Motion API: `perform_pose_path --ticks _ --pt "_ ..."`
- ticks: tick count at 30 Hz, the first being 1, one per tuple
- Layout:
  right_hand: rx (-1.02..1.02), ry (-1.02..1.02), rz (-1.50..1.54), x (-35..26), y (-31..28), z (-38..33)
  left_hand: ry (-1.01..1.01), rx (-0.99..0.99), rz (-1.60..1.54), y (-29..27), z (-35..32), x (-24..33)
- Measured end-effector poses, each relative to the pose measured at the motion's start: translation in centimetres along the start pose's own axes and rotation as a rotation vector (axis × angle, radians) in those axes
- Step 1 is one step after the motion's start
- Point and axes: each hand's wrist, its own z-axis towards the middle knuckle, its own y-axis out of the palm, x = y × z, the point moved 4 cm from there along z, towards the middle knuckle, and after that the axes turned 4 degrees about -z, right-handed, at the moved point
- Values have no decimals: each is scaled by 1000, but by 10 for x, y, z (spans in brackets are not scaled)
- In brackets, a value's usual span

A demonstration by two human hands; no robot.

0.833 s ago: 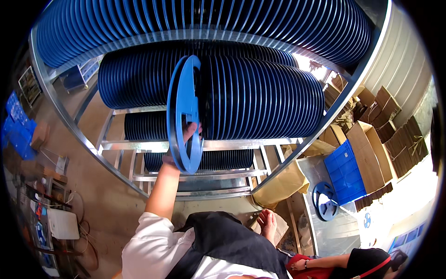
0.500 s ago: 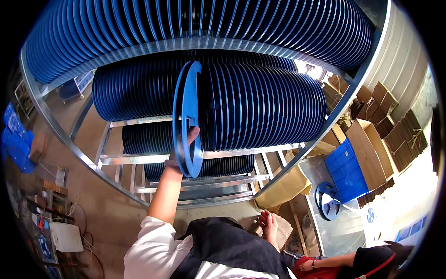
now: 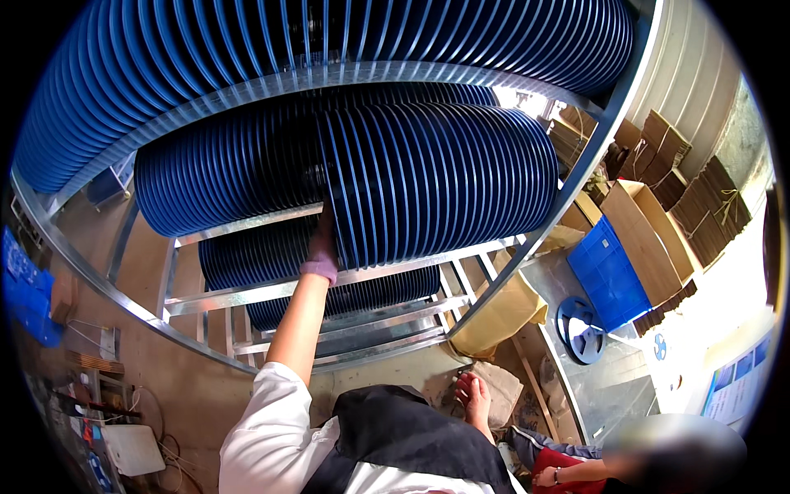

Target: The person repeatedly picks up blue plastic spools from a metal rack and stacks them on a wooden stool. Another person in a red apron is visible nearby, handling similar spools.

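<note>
My left hand (image 3: 319, 251), in a pinkish glove, reaches up to the middle shelf of a metal rack (image 3: 239, 224). It grips the lower rim of a blue plastic reel (image 3: 327, 165), which stands on edge. The reel sits flush at the left end of a tight row of blue reels (image 3: 444, 181). A gap separates this row from more reels (image 3: 222, 181) further left on the same shelf. My right hand is out of view. My white sleeve and dark apron fill the lower middle.
Rows of blue reels fill the shelf above (image 3: 206, 58) and the one below (image 3: 271, 263). To the right are a blue crate (image 3: 609, 272), a loose reel on the floor (image 3: 580, 329) and stacked cardboard boxes (image 3: 658, 165). Another person's hand (image 3: 547, 476) shows at bottom right.
The reel, held out in front of the row, has moved in against the stack on the middle shelf. My left hand followed it up and in. The view tilted closer to the rack.
</note>
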Motion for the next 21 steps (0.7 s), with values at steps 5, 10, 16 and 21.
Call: perform_pose_path --ticks 5,10,16,21 --pt "37 -7 33 -2 -9 -4 -7 59 -79 -15 19 -17" --pt "31 -10 36 -5 -17 -9 76 68 -243 -5 -17 -6" --pt "131 -2 148 5 -54 -24 877 328 767 23 -131 -6" --pt "254 -13 169 19 -96 -47 887 -401 1730 -12 -189 -168"
